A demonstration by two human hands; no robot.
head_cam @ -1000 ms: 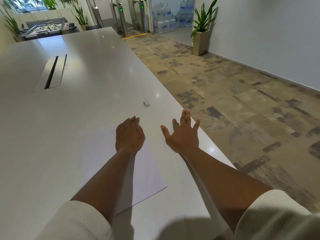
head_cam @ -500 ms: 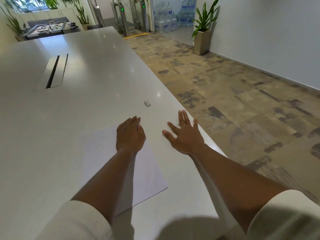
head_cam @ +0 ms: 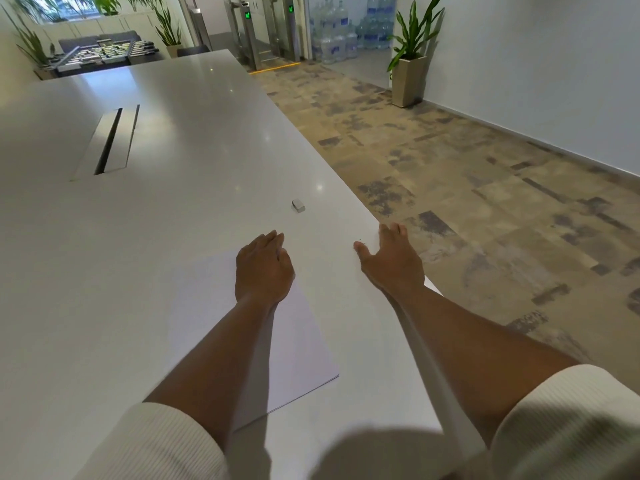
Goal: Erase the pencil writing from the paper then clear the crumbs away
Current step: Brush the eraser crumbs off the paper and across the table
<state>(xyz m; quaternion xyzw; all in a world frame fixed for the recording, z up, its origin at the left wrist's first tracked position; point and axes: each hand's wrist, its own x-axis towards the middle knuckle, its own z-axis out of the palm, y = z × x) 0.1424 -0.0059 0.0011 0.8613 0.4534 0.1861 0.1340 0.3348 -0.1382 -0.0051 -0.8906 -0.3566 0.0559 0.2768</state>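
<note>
at table (head_cam: 173,220) edge: right hand (head_cam: 391,265), fingers flat, has swept outward over the rim, likely brushing crumbs off; left hand (head_cam: 263,271), loosely curled, pins paper (head_cam: 207,306); eraser (head_cam: 298,205) idle.

Long white table (head_cam: 180,140), mottled carpet (head_cam: 467,188), potted plant (head_cam: 410,60), perhaps water bottles (head_cam: 346,32) behind.

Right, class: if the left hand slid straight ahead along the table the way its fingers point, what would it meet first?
Probably the small grey rectangular eraser. The left hand rests on the white sheet of paper, fingers aimed up the white table, slightly right. Only bare tabletop shows between; it might pass just left.
</note>
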